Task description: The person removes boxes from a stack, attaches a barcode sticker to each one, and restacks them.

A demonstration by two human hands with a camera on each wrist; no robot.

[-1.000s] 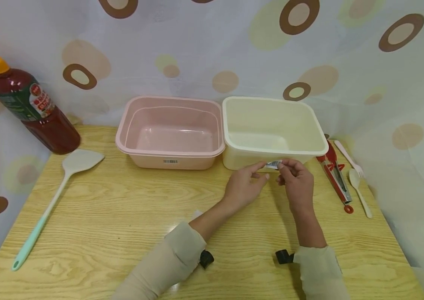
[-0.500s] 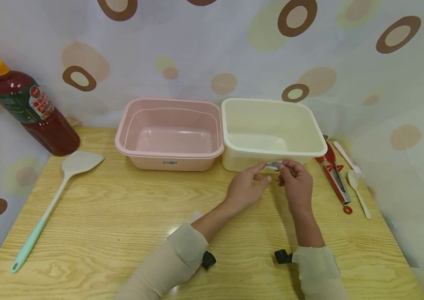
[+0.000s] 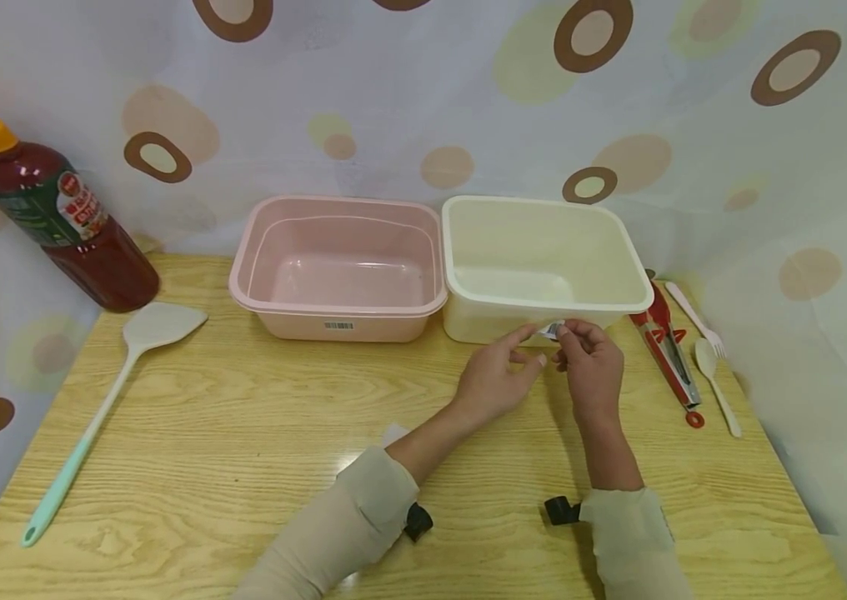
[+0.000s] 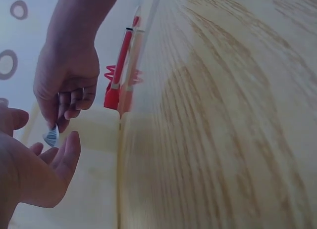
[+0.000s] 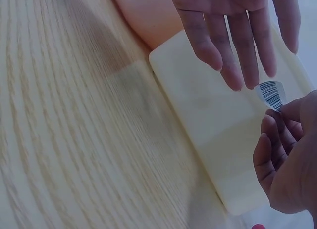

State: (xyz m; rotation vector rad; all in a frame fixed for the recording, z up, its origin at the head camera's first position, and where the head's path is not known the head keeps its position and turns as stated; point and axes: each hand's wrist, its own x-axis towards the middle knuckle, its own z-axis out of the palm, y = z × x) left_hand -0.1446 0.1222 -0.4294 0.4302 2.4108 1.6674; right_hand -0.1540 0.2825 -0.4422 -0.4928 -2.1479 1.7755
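Observation:
A small white barcode sticker [image 5: 271,94] is pinched between the thumb and finger of my right hand [image 3: 594,371], in front of the cream basin [image 3: 536,325]. It looks curled in the right wrist view. My left hand [image 3: 494,379] is just left of it, its fingers [image 5: 242,46] fairly straight. One left fingertip meets or nearly meets the sticker's edge; actual contact is hard to tell. The sticker also shows below the right hand in the left wrist view. To the left stands a pink basin [image 3: 341,327], with another barcode sticker on its front.
At the far left are a sauce bottle [image 3: 67,221] and a spatula [image 3: 93,425] with a mint handle. Red tongs [image 3: 667,350], a pink fork [image 3: 696,318] and a cream spoon [image 3: 716,385] lie at the right. A pale scrap [image 3: 394,433] is partly behind the left forearm.
The sticker has bent and shifted slightly to the right, and less of its barcode shows in the head view. Both hands have barely moved.

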